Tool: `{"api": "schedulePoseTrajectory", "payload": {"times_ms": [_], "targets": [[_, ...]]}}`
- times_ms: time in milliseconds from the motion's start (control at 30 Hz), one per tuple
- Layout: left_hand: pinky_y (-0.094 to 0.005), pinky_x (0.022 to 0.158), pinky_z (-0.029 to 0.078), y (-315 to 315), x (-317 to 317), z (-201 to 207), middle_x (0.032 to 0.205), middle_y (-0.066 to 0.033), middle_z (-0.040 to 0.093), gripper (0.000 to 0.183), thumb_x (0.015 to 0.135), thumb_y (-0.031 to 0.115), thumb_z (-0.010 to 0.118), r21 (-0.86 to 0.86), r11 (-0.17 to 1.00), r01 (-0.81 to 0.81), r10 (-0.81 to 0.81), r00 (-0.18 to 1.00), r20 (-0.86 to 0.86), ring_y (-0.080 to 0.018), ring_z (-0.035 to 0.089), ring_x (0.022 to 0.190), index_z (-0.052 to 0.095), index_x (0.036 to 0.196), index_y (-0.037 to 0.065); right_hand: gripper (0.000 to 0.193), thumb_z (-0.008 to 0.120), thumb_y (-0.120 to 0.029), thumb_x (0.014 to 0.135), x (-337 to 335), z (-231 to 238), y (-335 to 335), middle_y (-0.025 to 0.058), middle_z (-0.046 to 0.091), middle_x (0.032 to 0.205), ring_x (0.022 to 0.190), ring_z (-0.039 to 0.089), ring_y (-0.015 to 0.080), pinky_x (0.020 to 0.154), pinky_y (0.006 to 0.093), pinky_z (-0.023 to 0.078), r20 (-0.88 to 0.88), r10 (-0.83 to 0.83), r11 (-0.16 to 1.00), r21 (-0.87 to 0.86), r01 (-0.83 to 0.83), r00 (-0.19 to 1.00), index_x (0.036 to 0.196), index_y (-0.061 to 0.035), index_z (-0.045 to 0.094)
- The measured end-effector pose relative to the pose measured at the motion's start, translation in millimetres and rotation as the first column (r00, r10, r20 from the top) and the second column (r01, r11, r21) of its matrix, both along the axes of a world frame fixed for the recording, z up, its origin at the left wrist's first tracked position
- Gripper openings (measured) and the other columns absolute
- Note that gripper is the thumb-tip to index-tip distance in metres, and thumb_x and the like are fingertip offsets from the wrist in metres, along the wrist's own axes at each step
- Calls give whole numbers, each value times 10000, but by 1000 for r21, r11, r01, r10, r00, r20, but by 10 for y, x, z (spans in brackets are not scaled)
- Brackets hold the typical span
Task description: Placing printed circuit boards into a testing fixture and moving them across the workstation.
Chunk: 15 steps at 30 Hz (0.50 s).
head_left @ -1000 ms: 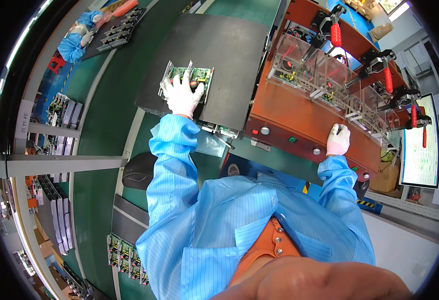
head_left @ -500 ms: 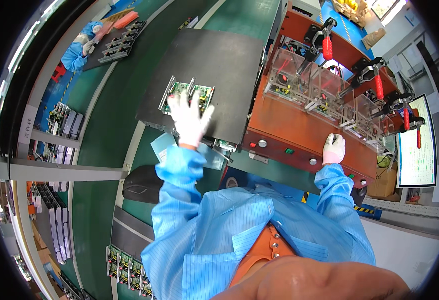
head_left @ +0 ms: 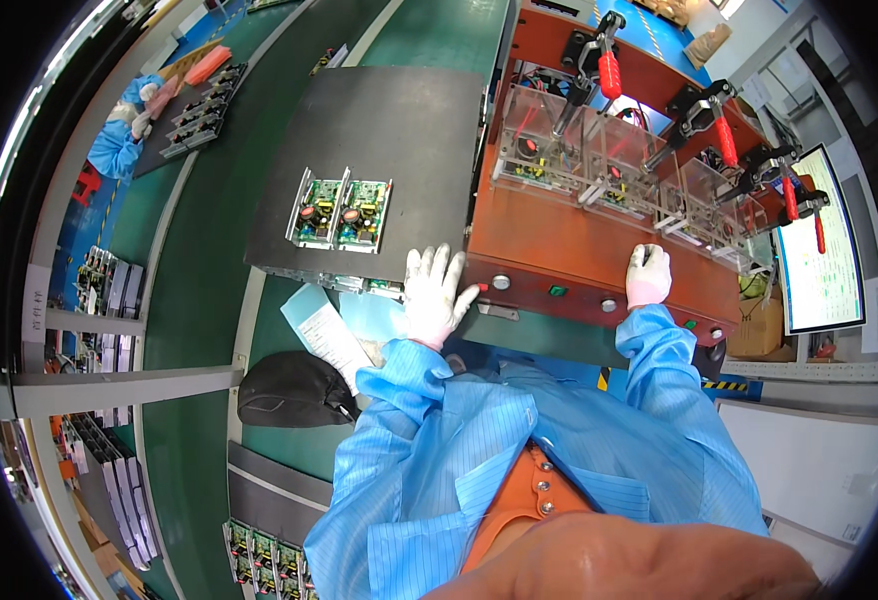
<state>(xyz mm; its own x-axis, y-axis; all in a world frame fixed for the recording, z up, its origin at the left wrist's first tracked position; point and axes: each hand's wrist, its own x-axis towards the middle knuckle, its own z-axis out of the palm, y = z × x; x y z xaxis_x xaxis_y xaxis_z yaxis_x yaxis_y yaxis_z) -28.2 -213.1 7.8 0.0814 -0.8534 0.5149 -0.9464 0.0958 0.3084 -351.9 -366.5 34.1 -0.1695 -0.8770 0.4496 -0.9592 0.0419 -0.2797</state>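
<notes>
My left hand (head_left: 435, 296), in a white glove, is open with fingers spread at the near right corner of a black board (head_left: 399, 130), beside the fixture's front edge. On that board lie circuit boards (head_left: 363, 214) with green faces and metal side strips, beyond my left hand and to its left. My right hand (head_left: 649, 277), also gloved, rests with curled fingers on the top of the reddish-brown test fixture (head_left: 549, 235); whatever it may hold is hidden. Clear plastic housings (head_left: 544, 140) stand beyond it, with red-handled toggle clamps (head_left: 610, 75) above them.
Buttons (head_left: 557, 291) line the fixture's front. A lit monitor (head_left: 821, 245) stands at the right. Papers (head_left: 331, 338) and a black bag (head_left: 294, 390) lie at the near left. More circuit boards (head_left: 264, 560) sit lower left. A co-worker (head_left: 119, 135) sits far left.
My left hand has left the circuit boards and moved right and nearer, to the board's corner. My right hand stays on the fixture. The whole view has shifted a little.
</notes>
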Motion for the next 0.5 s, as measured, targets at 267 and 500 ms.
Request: {"api": "schedulePoseTrajectory", "payload": {"times_ms": [267, 500], "targets": [[-508, 1029, 283, 14, -28, -31, 1221, -163, 509, 479, 782, 270, 612, -56, 998, -19, 20, 1000, 21, -370, 479, 1115, 533, 1208, 65, 216, 533, -303, 855, -28, -18, 15, 111, 591, 873, 742, 574, 339, 688, 414, 460, 11, 6, 1000, -22, -5, 1000, 887, -99, 594], [-501, 1022, 302, 6, -14, 13, 1204, -151, 529, 451, 756, 131, 612, -47, 999, -15, 17, 999, 48, -361, 503, 1093, 539, 1197, 69, 216, 531, -304, 856, -17, -2, 17, 112, 591, 877, 747, 576, 338, 691, 412, 461, 11, -1, 1000, -8, 1, 1000, 890, -100, 595]]}}
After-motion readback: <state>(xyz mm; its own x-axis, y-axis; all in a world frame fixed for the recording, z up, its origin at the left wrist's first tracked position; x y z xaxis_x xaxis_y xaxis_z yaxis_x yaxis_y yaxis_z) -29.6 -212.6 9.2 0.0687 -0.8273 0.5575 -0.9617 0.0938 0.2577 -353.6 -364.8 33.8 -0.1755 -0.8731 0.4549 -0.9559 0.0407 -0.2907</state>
